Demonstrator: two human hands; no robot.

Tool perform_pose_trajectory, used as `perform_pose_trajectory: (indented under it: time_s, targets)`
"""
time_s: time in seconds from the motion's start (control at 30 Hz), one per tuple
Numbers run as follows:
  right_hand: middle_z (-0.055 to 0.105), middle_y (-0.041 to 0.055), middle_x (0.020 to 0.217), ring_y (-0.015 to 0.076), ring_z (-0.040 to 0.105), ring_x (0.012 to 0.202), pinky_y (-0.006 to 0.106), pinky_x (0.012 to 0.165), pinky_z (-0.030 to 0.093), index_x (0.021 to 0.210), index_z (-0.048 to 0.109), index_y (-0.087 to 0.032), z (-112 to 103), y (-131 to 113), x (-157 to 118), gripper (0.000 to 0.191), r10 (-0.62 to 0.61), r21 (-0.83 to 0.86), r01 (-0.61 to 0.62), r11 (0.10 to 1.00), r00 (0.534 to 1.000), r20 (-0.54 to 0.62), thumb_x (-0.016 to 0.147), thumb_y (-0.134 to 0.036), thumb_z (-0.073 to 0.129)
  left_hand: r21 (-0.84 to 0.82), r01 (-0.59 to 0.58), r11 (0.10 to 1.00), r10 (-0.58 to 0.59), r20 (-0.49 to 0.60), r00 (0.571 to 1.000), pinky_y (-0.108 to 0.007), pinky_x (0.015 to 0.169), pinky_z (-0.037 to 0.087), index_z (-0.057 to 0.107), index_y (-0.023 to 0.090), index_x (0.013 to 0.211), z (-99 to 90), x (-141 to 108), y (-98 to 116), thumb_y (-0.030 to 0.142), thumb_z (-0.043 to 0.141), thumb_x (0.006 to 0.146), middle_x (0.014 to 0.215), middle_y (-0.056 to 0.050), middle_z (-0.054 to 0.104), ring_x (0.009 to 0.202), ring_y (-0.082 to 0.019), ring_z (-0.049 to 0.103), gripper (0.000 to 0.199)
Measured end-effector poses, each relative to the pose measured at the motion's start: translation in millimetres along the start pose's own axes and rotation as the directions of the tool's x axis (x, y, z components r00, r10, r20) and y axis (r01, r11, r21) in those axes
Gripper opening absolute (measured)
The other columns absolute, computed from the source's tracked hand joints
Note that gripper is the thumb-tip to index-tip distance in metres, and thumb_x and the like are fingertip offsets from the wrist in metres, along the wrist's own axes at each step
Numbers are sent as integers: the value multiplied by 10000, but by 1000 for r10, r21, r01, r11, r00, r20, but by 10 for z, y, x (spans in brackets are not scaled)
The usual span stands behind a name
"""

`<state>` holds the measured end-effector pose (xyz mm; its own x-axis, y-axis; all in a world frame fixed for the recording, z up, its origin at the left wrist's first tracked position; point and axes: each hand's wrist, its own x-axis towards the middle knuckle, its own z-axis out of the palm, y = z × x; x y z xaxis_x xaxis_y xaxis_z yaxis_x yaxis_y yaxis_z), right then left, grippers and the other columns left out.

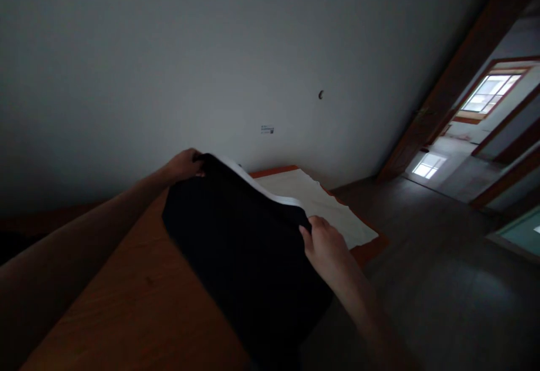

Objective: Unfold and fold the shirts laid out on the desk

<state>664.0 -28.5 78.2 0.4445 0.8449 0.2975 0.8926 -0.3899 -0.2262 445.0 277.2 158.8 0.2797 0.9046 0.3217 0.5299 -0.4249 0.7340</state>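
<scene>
A dark cloth (pixel 248 258) with a white strip along its far edge hangs between my two hands, over the wooden table (pixel 147 292). My left hand (pixel 185 165) is closed on the cloth's far left corner. On the right, my right hand (pixel 323 241) pinches the other end of the same edge, thumb on top. The cloth's near part runs down past the bottom of the view. Behind it, a white cloth (pixel 312 191) lies flat on the table's far right end, partly covered from sight by the dark cloth.
A pale wall (pixel 211 67) with a small label (pixel 267 129) and a hole rises behind the table. Right of the table is a grey floor (pixel 439 264). A brown wooden door (pixel 447 78) and a doorway to another room with a window stand at the right.
</scene>
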Motion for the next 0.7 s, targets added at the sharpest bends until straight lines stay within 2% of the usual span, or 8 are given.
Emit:
perform_pose_trajectory:
  time_s: [0.1, 0.17, 0.23, 0.3, 0.4, 0.43, 0.5, 0.7]
  targets:
    - [713, 172, 927, 286, 719, 892, 351, 745, 511, 991, 674, -126, -190, 380, 292, 211, 238, -146, -234, 961, 971, 9, 979, -244, 500, -73, -91, 993, 95, 43, 995, -415, 1006, 526, 539, 105, 1323, 683, 323, 567, 117, 693, 818, 1290, -149, 662, 1142, -235, 655, 528]
    - [708, 217, 996, 310, 719, 952, 365, 768, 516, 1072, 673, -88, -223, 662, 385, 244, 367, -215, -362, 907, 930, -18, 976, -248, 515, -219, -153, 964, 179, 102, 979, -454, 1018, 513, 391, 133, 1482, 1089, 376, 859, 128, 669, 856, 1377, -182, 596, 1238, -288, 619, 685]
    - [692, 248, 1063, 337, 713, 987, 393, 780, 524, 1153, 652, -63, -193, 916, 357, 306, 439, -274, -433, 859, 898, -43, 971, -278, 533, -278, -255, 926, 320, 222, 921, -475, 1033, 502, 416, 157, 1480, 1374, 277, 1009, 159, 655, 872, 1378, -177, 596, 1288, -313, 590, 653]
    - [681, 244, 1094, 347, 708, 998, 412, 786, 528, 1190, 644, -71, -112, 1098, 246, 348, 455, -308, -442, 842, 890, -31, 974, -321, 535, -275, -402, 873, 480, 347, 806, -474, 1061, 487, 546, 189, 1371, 1516, 40, 979, 204, 638, 882, 1364, -145, 615, 1309, -299, 575, 498]
    - [676, 221, 1101, 333, 703, 1005, 407, 796, 526, 1171, 669, -102, 97, 1187, 53, 335, 421, -311, -392, 866, 906, 29, 982, -334, 519, -235, -613, 754, 638, 482, 601, -477, 1117, 448, 665, 222, 1182, 1521, -486, 603, 275, 604, 910, 1359, -105, 626, 1317, -272, 566, 284]
    - [675, 218, 1104, 330, 698, 1011, 404, 800, 525, 1165, 677, -107, 189, 1167, 3, 326, 398, -305, -367, 879, 916, 47, 981, -324, 519, -201, -656, 728, 651, 505, 567, -480, 1140, 427, 679, 219, 1149, 1487, -680, 405, 293, 588, 920, 1395, -110, 602, 1342, -273, 545, 257]
    - [670, 212, 1131, 328, 685, 1032, 401, 816, 523, 1169, 684, -115, 399, 1063, -67, 311, 317, -277, -287, 917, 946, 70, 979, -303, 525, -113, -666, 738, 609, 535, 585, -460, 1134, 445, 681, 211, 1128, 1390, -1055, -62, 306, 531, 951, 1436, -124, 573, 1322, -261, 566, 251]
    - [630, 173, 1280, 314, 620, 1152, 437, 934, 498, 1186, 672, -171, 981, 472, -141, 284, -99, -87, 99, 991, 995, 8, 979, -322, 548, 174, -511, 842, 418, 389, 821, -448, 1012, 554, 685, 206, 1104, 792, -1829, -1498, 339, 438, 994, 1258, -124, 679, 1116, -258, 685, 300]
